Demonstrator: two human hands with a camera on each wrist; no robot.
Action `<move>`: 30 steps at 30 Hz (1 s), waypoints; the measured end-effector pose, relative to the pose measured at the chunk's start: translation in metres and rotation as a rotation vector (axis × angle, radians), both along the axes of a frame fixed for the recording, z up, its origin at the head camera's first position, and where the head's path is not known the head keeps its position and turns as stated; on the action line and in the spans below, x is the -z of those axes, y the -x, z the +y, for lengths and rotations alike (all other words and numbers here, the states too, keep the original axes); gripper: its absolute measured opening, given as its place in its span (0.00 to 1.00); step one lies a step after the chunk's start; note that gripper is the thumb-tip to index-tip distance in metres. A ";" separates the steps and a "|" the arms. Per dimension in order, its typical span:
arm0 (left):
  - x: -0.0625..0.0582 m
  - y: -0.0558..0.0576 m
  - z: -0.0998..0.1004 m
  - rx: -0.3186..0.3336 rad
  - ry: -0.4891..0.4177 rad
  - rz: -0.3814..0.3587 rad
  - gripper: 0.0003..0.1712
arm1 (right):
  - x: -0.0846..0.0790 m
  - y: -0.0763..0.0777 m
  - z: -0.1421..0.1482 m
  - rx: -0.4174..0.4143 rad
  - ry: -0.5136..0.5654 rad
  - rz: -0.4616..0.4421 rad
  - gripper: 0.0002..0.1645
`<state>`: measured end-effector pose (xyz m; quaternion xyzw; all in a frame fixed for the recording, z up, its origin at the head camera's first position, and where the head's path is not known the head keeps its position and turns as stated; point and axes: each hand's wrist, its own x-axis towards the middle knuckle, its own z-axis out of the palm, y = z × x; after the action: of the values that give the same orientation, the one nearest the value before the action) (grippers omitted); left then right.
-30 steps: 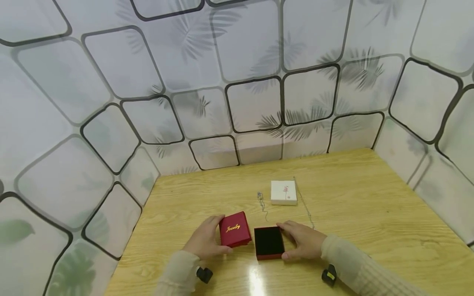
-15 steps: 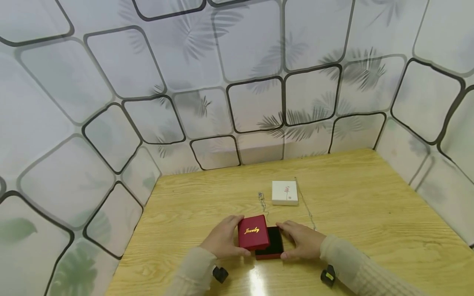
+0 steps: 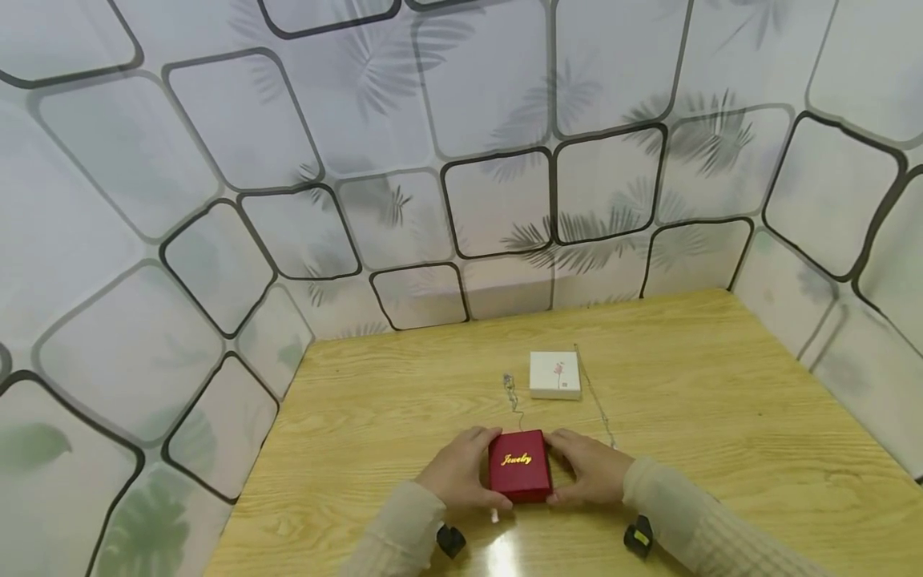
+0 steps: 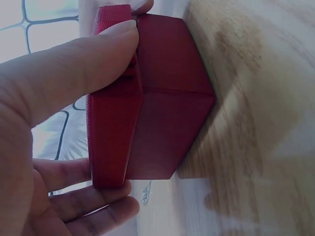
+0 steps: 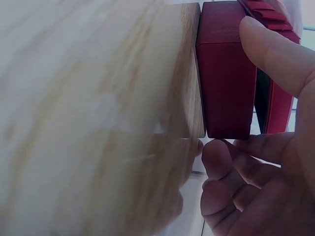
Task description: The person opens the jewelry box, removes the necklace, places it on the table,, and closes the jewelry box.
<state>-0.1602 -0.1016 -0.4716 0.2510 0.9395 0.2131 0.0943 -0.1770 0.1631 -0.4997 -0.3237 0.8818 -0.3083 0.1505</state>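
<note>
A dark red jewelry box lid [image 3: 517,469] with gold "Jewelry" lettering sits over its red box base [image 5: 226,93]. My left hand [image 3: 461,471] pinches the lid between thumb and fingers from the left. Against the base's right side, my right hand [image 3: 593,469] holds it with the thumb at the near face and fingers at the far one. In the right wrist view a dark gap shows between lid and base, so the lid lies slightly tilted. The base stands on the wooden table [image 3: 360,433]; its black inside is mostly covered.
Behind the red box stands a white box [image 3: 554,373] with a pink flower print. A bunched silver necklace [image 3: 509,389] lies left of it, and a stretched-out chain [image 3: 594,401] runs along its right. A patterned curtain [image 3: 497,216] borders the table.
My left hand has brought the lid rightward from beside the base to over it, covering the black interior. The right hand has stayed at the base.
</note>
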 end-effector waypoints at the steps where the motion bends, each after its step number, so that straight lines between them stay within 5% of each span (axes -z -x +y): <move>1: 0.001 0.000 0.001 0.002 0.002 0.001 0.62 | 0.000 0.000 0.000 0.000 0.002 0.000 0.59; 7: 0.005 0.001 0.004 -0.009 0.014 -0.011 0.63 | 0.003 0.001 0.001 0.002 0.007 -0.002 0.59; 15: 0.007 0.002 0.006 -0.015 0.030 -0.005 0.64 | 0.002 0.000 0.006 0.003 0.028 -0.035 0.70; 30: 0.010 -0.001 0.009 -0.014 0.035 -0.024 0.62 | -0.003 -0.002 0.004 -0.005 0.039 -0.014 0.61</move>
<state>-0.1591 -0.0922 -0.4815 0.2401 0.9436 0.2003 0.1083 -0.1746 0.1675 -0.4966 -0.3265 0.8736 -0.3276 0.1511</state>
